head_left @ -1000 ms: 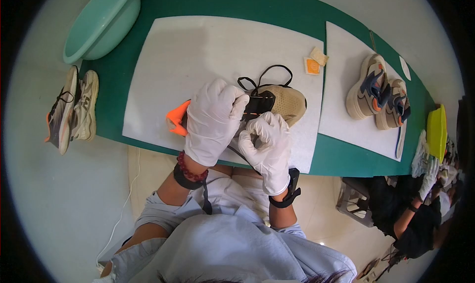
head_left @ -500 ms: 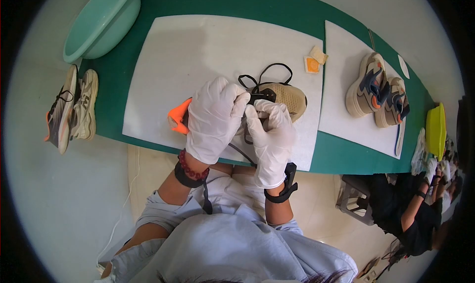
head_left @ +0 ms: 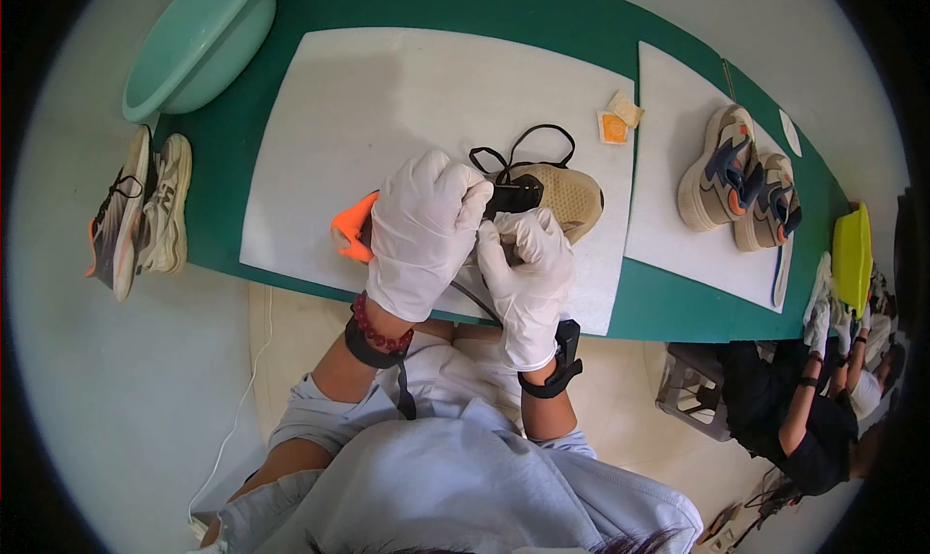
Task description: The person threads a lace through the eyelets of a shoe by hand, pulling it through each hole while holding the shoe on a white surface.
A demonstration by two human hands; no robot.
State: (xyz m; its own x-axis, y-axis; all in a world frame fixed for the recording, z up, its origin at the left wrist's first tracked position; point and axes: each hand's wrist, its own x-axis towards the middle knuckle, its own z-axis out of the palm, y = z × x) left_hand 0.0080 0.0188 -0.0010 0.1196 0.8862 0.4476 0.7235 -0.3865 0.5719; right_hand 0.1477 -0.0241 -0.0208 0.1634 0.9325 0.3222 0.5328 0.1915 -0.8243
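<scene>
A sneaker (head_left: 579,203) with a tan mesh toe lies on the white mat, toe to the right. Its bright orange heel (head_left: 353,229) shows left of my hands. Both my hands wear white gloves. My left hand (head_left: 426,234) is closed over the middle of the shoe, fingertips pinched at the black shoelace (head_left: 557,131) by the tongue. Close beside it, my right hand (head_left: 528,273) is closed too, thumb and fingers pinching at the lacing. The exact bit of lace between the fingers is mostly hidden. Loops of lace stick out beyond the shoe.
The white mat (head_left: 339,99) lies on a green table (head_left: 218,191). A teal basin (head_left: 199,50) and a pair of sneakers (head_left: 145,210) are at left. Another pair (head_left: 741,176) sits on a second mat at right. Small packets (head_left: 615,123) lie between; a co-worker (head_left: 790,409) sits beyond, near a yellow-green basin (head_left: 852,259).
My hands have barely shifted; the right fingers sit slightly lower and left, showing more of the black tongue area. The co-worker's arms have moved left.
</scene>
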